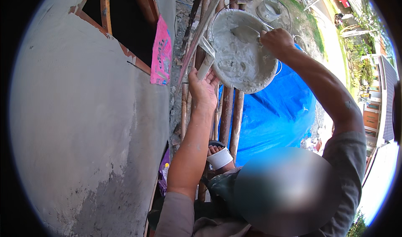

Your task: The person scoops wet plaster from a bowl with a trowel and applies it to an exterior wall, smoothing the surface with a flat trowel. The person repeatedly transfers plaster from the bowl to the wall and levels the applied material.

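Sleeve (348,159), right hand (277,42) on trowel (245,33)

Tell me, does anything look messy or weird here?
Yes. A bright pink plastic packet is at the edge of the dark wall opening, odd against the grey wall. Grey paste also smears the round bucket, looking messy.

Round grey basin (271,71) up front over brown round wooden poles (226,115), w/ wet grey mortar (234,67) & grey metal trowel (245,33) in it, bare R hand (277,41) at its R rim. Bare L hand (203,88) + grey-handled flat tool (205,67) just L of basin; grey plastered wall (75,111) far L, flat pink plastic bag (161,54) at its R edge. Crumpled blue plastic tarp (276,115) R of poles, small round grey bucket (269,10) beyond basin.
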`<state>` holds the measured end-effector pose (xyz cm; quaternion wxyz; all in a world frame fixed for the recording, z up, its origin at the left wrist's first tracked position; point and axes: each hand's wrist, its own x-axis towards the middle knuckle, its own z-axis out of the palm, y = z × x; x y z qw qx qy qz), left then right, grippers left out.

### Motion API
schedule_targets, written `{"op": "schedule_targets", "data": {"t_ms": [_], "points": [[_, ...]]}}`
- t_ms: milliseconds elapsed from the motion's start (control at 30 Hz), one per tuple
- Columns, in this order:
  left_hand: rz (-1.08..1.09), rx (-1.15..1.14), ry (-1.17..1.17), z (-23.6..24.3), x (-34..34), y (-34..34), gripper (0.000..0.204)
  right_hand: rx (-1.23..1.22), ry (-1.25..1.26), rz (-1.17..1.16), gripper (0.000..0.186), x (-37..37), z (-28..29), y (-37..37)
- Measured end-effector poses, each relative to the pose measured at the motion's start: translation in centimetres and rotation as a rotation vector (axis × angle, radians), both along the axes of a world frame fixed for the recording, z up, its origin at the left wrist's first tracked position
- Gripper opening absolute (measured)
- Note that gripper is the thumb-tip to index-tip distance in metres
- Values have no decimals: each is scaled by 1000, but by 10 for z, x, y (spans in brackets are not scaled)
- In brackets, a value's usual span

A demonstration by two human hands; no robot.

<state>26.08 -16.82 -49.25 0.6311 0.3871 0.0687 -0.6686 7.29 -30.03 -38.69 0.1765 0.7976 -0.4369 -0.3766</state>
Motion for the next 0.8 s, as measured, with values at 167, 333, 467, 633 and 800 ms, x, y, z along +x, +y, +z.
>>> {"op": "schedule_targets", "data": {"t_ms": [167, 333, 467, 633, 800], "points": [[-32, -86, -15, -11, 14, 13, 42, 285, -178, -85, 16, 32, -22, 14], [25, 17, -4, -18, 0, 53, 51, 508, -269, -214, 25, 22, -22, 61], [124, 50, -15, -18, -3, 84, 49, 636, -456, -268, 33, 11, -15, 104], [193, 16, -72, -23, 16, 101, 41, 740, -649, -528, 36, 0, -7, 127], [181, -43, -113, -21, 34, 96, 39, 779, -889, -913, 35, 15, 4, 153]]}}
